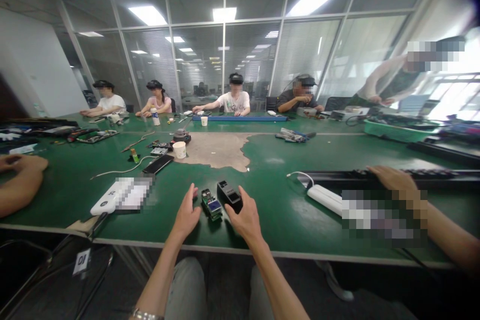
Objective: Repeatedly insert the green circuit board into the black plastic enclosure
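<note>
A green stacked circuit board with a small blue-grey screen (211, 206) lies in the lower centre of the frame, between the two hands. Just right of it is a black rectangular plastic case (227, 192); the marks on its face are too small to read. The right hand (245, 214) has its grip around the near end of this case, thumb on one side and fingers on the other. The left hand (187, 214) holds nothing — its grip is spread, fingers raised just beside the board.

Left of centre on the green surface (277, 205) stands a white paper cup with a faint print (179, 150); its contents are hidden. A second, smaller white paper cup (204, 121) stands farther back, and a white bottle with a blue label (155, 117), unreadable, is at upper left. At right, a green plastic basket (390, 131) holds a tangle of dark pieces — too blurred to name.

At left, a white power bank (105, 204) bears dark markings I cannot make out. In the lower left, a white tag (81, 261) hangs below the surface edge, reading 10 or 01.
</note>
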Motion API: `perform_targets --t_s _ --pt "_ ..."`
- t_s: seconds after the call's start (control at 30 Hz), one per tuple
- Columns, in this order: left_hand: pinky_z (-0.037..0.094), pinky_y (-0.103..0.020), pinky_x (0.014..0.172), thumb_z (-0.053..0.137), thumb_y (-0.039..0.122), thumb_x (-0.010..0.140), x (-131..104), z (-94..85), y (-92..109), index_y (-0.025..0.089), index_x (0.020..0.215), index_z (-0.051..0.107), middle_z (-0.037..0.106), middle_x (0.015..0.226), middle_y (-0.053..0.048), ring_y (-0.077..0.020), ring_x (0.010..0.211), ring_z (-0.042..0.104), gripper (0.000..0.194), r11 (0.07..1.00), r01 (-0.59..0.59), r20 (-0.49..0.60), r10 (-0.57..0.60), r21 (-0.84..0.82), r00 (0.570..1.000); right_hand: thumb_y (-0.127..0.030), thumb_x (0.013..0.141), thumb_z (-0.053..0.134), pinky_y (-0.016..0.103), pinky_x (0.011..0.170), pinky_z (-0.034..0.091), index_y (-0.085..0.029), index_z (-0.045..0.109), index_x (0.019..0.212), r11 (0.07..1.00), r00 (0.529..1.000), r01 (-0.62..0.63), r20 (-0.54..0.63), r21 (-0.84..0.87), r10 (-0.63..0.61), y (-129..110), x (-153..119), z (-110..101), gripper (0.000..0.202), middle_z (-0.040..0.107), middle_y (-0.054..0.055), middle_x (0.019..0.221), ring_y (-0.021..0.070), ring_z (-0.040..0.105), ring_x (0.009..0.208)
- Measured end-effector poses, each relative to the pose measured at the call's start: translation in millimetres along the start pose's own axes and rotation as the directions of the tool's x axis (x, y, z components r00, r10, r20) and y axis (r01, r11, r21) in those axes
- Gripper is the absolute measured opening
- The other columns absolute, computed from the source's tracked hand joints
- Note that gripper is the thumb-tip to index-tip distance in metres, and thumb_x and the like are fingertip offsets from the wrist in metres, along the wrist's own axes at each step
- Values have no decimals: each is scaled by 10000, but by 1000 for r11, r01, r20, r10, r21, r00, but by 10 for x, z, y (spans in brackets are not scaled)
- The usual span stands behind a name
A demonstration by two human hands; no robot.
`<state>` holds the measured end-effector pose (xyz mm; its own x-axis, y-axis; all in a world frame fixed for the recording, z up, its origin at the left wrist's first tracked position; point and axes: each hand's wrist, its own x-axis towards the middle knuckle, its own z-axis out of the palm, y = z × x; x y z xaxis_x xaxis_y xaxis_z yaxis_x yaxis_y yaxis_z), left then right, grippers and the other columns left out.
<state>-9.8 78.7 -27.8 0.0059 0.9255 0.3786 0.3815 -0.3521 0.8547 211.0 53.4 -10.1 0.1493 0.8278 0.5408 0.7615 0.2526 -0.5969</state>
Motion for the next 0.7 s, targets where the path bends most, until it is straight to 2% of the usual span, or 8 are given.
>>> perform_targets --t_s 0.2,0.4,0.6,0.7 --pt "321 -467 1137 501 83 727 -9 -2 18 192 1498 267 467 1450 -133 -231 1283 512 813 1000 -8 3 8 6 1000 -350 796 599 471 991 445 -97 477 1366 1000 999 12 -39 -17 -13 -1 -8 -14 635 617 168 1252 295 566 1146" --pt "318 -465 1139 488 80 732 -18 -7 54 188 1495 277 478 1441 -130 -233 1299 496 799 999 -25 -6 25 29 1000 -292 823 563 431 938 474 -136 539 1304 1000 1000 -7 6 -14 8 -87 -38 -80 506 652 135 1195 275 611 1066" --pt "277 -482 1162 490 69 715 -5 3 33 190 1488 294 476 1443 -127 -241 1329 465 807 999 -42 2 42 19 999 -389 827 570 412 878 514 -160 595 1242 984 992 -113 -39 134 120 -172 -18 -179 475 700 112 1098 259 667 968" --pt "277 -481 1163 492 71 710 -11 4 17 216 1489 293 468 1450 -113 -239 1336 457 818 999 -45 2 45 -10 999 -425 819 593 382 863 532 -158 607 1231 964 986 -138 -58 228 155 -300 0 -215 491 704 114 1113 240 682 951"
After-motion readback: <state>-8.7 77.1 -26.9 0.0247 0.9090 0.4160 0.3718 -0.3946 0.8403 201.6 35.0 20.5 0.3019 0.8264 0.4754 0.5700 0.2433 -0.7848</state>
